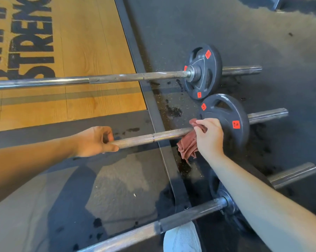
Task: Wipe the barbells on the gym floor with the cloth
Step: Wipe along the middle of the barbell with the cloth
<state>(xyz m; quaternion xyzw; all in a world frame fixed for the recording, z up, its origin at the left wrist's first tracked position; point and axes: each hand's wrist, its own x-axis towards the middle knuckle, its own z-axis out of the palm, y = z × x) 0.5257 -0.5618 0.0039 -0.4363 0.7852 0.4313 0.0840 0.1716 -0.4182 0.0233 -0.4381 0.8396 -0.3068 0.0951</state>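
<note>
Cloth point(188, 144) gripped in right hand point(209, 137) at middle barbell point(153, 137), left hand point(96, 140) gripping shaft

The right forearm point(262, 206) hides most of the nearest barbell's plate point(214, 186); the farthest barbell point(62, 81) is cut off at the left.

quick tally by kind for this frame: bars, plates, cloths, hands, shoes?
Barbells: 3
Weight plates: 3 (nearest partly hidden by the right arm)
Cloth: 1
Hands: 2
Shoe: 1
Total: 10
</note>
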